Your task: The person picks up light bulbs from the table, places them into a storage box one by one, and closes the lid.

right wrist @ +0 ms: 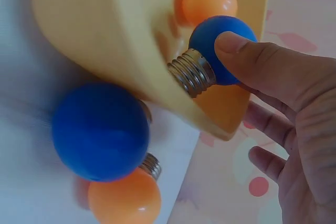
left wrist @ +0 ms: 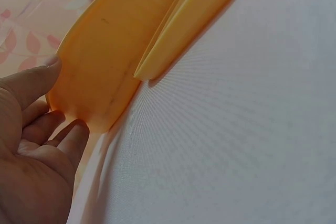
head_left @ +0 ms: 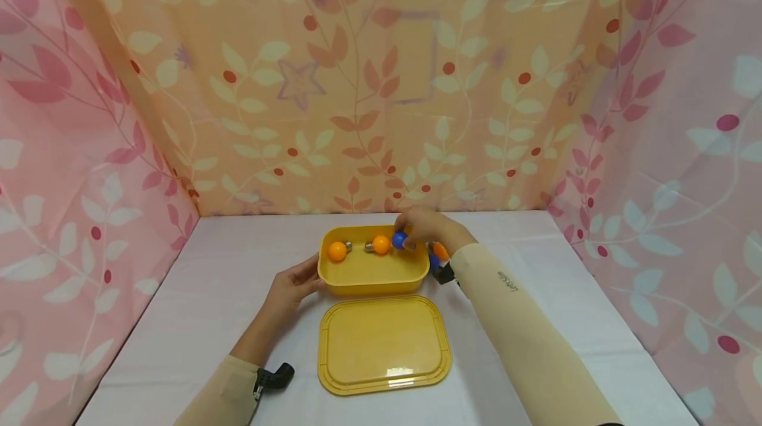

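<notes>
My left hand holds the left end of a yellow plastic box, with its thumb and fingertips against the wall. Over the box's right part my right hand pinches a blue light bulb by its round globe. This bulb's metal screw base points toward the box's right rim. Inside the box lie two orange bulbs: one orange bulb at the left and another orange bulb in the middle, close to the blue one.
Outside the box's right end, another blue bulb and another orange bulb lie on the white cloth, partly hidden by my right arm in the head view. The yellow lid lies flat in front of the box. Patterned curtains surround the table.
</notes>
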### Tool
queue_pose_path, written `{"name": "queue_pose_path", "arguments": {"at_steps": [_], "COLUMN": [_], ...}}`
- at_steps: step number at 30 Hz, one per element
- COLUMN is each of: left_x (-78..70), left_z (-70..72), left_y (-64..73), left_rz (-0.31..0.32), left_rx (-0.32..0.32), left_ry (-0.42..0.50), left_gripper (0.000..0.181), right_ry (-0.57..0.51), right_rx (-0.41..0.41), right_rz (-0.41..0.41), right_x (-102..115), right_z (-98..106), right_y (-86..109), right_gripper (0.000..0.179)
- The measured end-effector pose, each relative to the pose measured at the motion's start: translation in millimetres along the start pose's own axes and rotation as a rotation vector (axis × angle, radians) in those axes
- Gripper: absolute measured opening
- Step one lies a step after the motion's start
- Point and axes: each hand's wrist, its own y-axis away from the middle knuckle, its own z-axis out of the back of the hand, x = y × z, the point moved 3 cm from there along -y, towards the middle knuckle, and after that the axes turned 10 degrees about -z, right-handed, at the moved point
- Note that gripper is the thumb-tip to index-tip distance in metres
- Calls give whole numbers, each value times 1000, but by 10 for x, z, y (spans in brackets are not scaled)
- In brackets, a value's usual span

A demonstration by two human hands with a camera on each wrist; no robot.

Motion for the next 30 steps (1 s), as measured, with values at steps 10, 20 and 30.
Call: {"name": "queue_pose_path", "arguments": {"at_steps": [10,20,30], "left_x": [4,32,11], "left_z": [-6,8,11], "left_y": [-3,-12,-2], "left_rz": [-9,-10,-4], "left_rx": [4,8,4], "left_ry": [21,17,3], "left_gripper": [68,70,70], "right_ry": [36,116,176], "right_rx": [-12,-63,-113], "right_rz": [0,62,132], "right_x": [-7,-58,-25], "right_z": [-103,-201,-172], "right_y": [37,-3,16], "right_gripper": [35,33,31]}}
